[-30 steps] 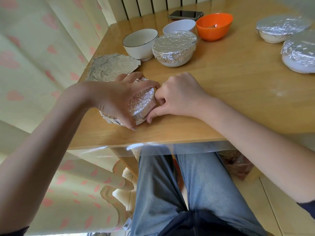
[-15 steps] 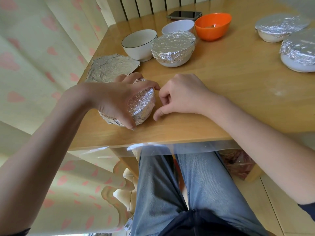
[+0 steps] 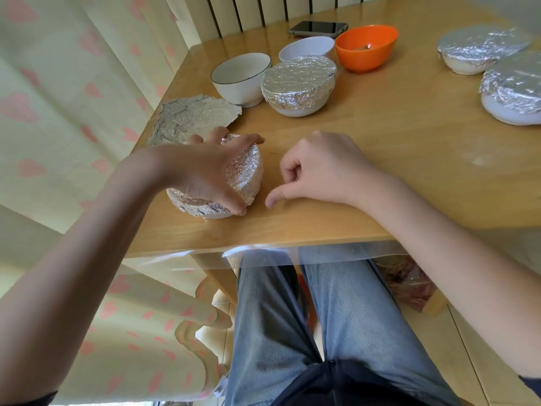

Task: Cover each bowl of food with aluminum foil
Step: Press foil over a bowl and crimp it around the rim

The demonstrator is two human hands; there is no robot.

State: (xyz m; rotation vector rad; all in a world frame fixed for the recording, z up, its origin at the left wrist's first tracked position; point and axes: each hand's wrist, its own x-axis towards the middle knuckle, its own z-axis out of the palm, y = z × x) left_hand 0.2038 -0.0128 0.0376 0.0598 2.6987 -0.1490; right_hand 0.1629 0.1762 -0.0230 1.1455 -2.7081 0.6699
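A foil-covered bowl (image 3: 244, 178) stands near the table's front left edge. My left hand (image 3: 202, 171) lies over its top, thumb and fingers curled round the foil rim. My right hand (image 3: 319, 168) rests on the table just right of the bowl, fingers curled, holding nothing and clear of the foil. A loose crumpled foil sheet (image 3: 193, 117) lies behind the bowl. Three more foil-covered bowls stand farther back: one in the middle (image 3: 298, 85), two at the right (image 3: 480, 49) (image 3: 515, 92). Uncovered are a white bowl with a dark rim (image 3: 241, 77), a plain white bowl (image 3: 306, 48) and an orange bowl (image 3: 366, 46).
A phone (image 3: 317, 27) lies at the table's far edge by a radiator. The wooden table (image 3: 380, 159) has bare surface in front of my right hand. A curtain with pink hearts (image 3: 67, 112) hangs at the left. My legs in jeans (image 3: 292, 312) are under the table edge.
My right hand has let go of the foil at the bowl's right side and drawn away to the right. My left hand stays on the bowl.
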